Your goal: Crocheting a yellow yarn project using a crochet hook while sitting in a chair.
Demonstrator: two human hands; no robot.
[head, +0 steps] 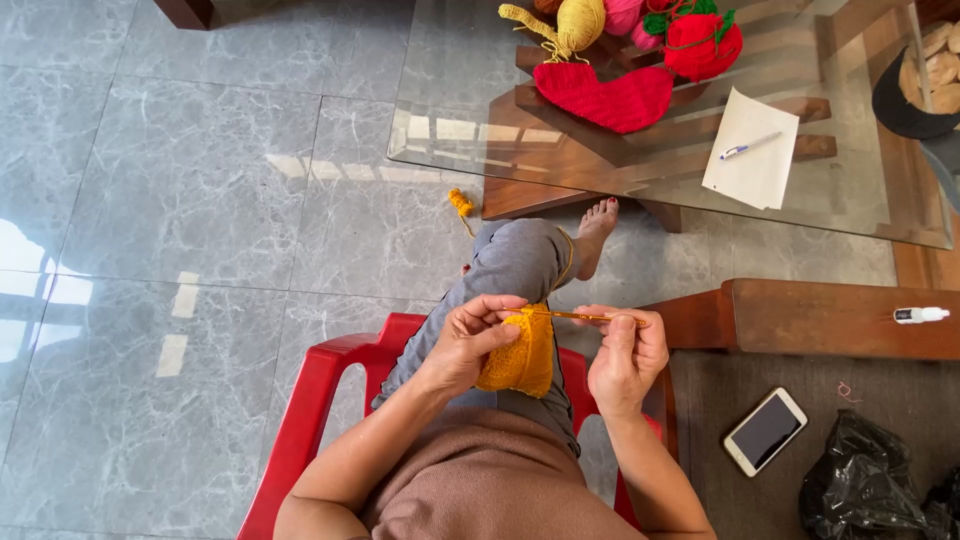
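Knitted yellow piece (pixel 520 355), thick, ribbed, hanging over knee btwn both hands. Left hand (pixel 470 340) pinching its top edge, fingers curled shut on it. Right hand (pixel 625 360) closed round thin crochet hook (pixel 580 316), tip in the stitches. Red plastic chair (pixel 320 400) half hidden under body. Phone (pixel 765 431) on wood bench. Further off: yarn strand hard to trace, glass table (pixel 450 120) w/ red knitted heart (pixel 610 95), yarn balls cut off at top.

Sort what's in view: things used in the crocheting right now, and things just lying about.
In use: left hand, right hand, orange piece, hook, orange yarn ball.

Lying about: phone, paper, pen, red heart, black bag, small bottle.
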